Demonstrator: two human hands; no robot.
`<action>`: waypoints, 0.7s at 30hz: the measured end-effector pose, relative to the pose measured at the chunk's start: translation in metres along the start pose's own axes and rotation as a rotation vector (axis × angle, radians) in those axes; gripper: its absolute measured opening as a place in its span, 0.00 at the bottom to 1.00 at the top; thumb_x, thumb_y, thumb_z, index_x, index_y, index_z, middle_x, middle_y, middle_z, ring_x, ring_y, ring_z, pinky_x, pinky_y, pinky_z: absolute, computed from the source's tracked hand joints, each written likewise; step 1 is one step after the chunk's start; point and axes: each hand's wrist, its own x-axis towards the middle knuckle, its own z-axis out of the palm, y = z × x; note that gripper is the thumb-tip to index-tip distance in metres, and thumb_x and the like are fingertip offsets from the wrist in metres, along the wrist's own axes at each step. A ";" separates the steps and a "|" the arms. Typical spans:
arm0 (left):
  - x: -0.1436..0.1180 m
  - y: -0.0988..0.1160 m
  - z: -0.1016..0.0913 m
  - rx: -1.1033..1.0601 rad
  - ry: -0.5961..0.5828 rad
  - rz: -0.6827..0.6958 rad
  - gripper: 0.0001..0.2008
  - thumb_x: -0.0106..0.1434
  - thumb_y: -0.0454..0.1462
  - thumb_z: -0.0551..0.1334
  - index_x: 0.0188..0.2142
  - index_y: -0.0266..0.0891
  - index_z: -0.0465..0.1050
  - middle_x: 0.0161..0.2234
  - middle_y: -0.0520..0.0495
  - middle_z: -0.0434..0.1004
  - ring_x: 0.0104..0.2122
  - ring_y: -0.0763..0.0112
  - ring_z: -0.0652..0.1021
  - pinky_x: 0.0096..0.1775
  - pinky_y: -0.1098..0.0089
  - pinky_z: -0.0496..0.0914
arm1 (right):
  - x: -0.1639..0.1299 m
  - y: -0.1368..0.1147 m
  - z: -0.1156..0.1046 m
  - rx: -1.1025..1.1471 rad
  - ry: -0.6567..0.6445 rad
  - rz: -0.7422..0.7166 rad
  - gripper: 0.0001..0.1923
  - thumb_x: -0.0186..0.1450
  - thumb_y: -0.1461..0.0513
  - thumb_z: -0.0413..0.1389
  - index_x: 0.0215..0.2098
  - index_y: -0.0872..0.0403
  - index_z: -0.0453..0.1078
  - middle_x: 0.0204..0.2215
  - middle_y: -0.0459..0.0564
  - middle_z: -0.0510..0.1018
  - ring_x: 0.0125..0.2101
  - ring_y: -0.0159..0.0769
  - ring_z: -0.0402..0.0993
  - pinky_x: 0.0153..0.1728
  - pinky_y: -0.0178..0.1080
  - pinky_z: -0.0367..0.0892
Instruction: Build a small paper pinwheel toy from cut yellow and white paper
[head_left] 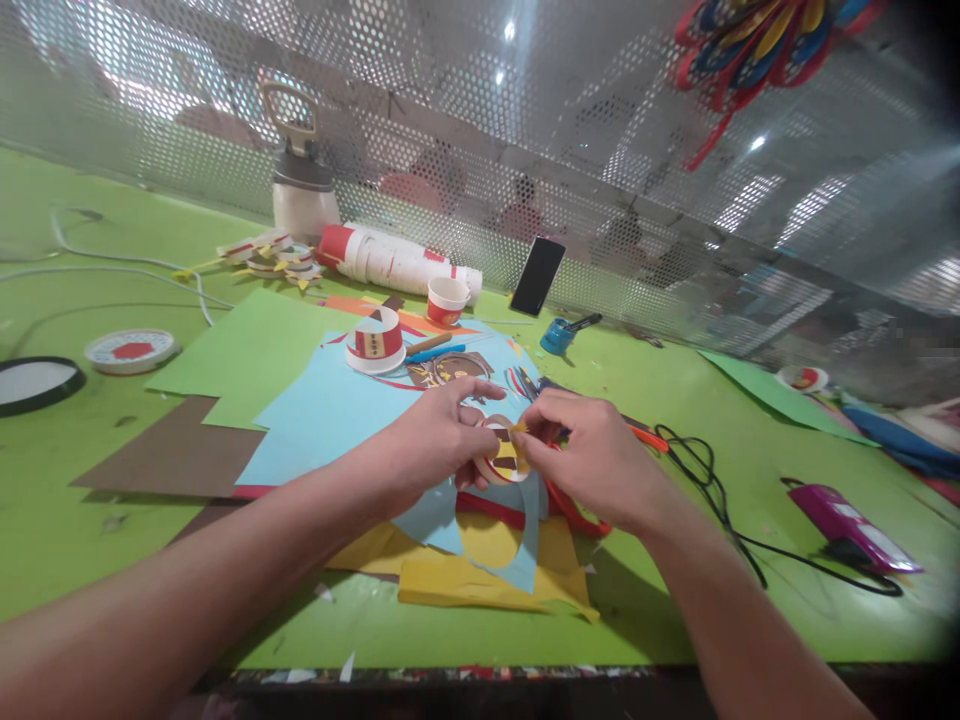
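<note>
Centrally, paper ring [504, 452], between both grips

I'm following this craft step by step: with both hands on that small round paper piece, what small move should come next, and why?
Probably press the small yellow bit down onto the round paper piece. The left hand pinches the piece above the blue paper, and the right hand has its fingertips at the upper edge, where the yellow bit sits. Whether it is glued yet cannot be told.

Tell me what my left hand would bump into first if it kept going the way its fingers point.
The left hand points right, toward the right hand. It already touches the small round paper piece both hands hold, so beyond that it would probably meet the right hand's fingers.
</note>
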 end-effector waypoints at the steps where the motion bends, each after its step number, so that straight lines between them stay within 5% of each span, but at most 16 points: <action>1: 0.000 0.000 0.000 0.000 -0.001 -0.001 0.24 0.50 0.27 0.57 0.48 0.36 0.61 0.18 0.57 0.65 0.15 0.75 0.69 0.17 0.76 0.61 | 0.000 0.000 0.000 0.001 0.004 0.000 0.08 0.61 0.65 0.54 0.23 0.55 0.69 0.24 0.46 0.72 0.25 0.31 0.67 0.28 0.36 0.62; 21: 0.001 -0.001 -0.002 -0.041 0.003 -0.019 0.23 0.49 0.27 0.58 0.47 0.37 0.62 0.17 0.57 0.65 0.15 0.76 0.69 0.17 0.76 0.59 | 0.000 0.001 -0.003 0.026 0.024 0.002 0.06 0.59 0.65 0.54 0.25 0.56 0.71 0.25 0.46 0.73 0.27 0.31 0.67 0.30 0.36 0.62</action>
